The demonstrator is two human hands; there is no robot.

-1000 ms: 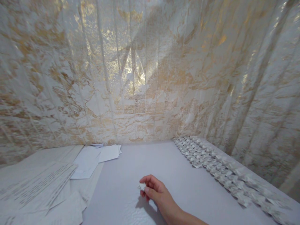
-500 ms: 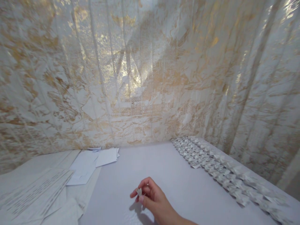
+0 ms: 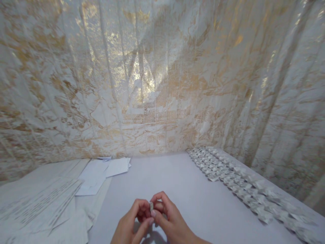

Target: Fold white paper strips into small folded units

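A small folded paper piece [image 3: 151,206], grey-white, is held upright above the table at the bottom middle. My right hand [image 3: 169,215] pinches it from the right between thumb and fingers. From the left, my left hand [image 3: 135,217] closes on the same piece, its curled fingertips meeting those of the right. The fingers cover most of the piece, so its exact shape is hidden.
Rows of folded paper pieces [image 3: 228,179] run along the table's right edge. Printed sheets [image 3: 43,210] lie at the left, with white paper slips [image 3: 92,179] behind them. A white-and-gold curtain [image 3: 162,84] hangs behind the white table [image 3: 147,179].
My left hand has come into view from below and joined the right hand at the folded paper piece. My right hand stays nearly in place; the view has shifted slightly.
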